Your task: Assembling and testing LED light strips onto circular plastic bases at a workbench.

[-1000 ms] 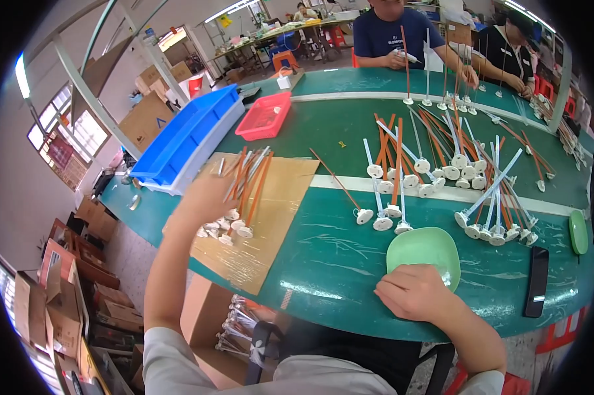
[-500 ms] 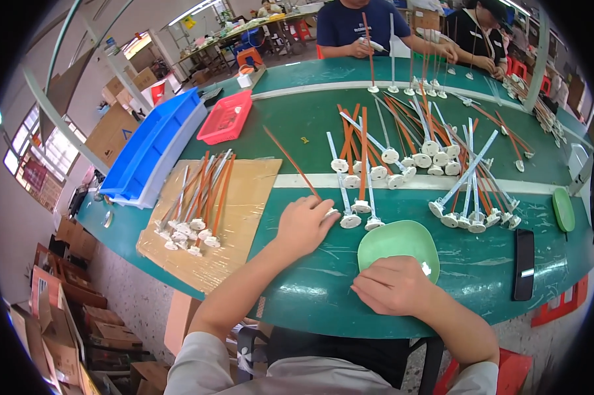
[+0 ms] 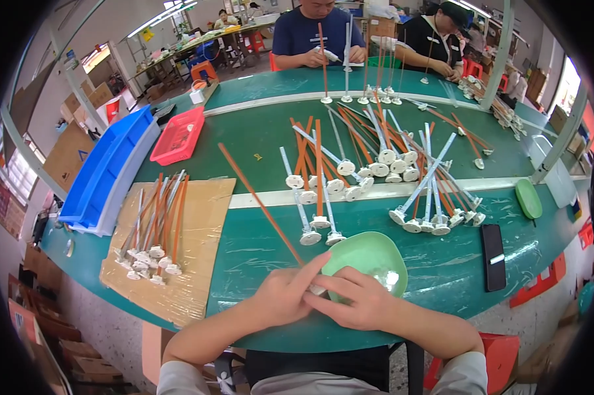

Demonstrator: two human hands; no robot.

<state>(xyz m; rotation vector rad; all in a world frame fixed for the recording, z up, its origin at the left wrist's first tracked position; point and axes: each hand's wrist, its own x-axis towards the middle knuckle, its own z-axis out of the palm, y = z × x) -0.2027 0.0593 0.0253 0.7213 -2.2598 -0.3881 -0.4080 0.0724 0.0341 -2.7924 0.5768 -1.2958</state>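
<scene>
A brown rod on a white round base leans up and to the left from my left hand, whose fingers are closed around its lower end. My right hand meets it there, fingertips pinched at the base. Whether a small part sits between those fingertips is hidden. Just behind my right hand stands a light green bowl; small pale bits show inside. Several similar rods with white bases lie beyond it, brown and silvery ones mixed.
Finished-looking rods rest on a cardboard sheet at left. Behind are a blue tray and a red basket. A phone and a green dish lie right. Two people work across the table.
My right hand has left the green bowl and come to the rod's base. My left hand has drawn the rod nearer to me. The whole view has shifted.
</scene>
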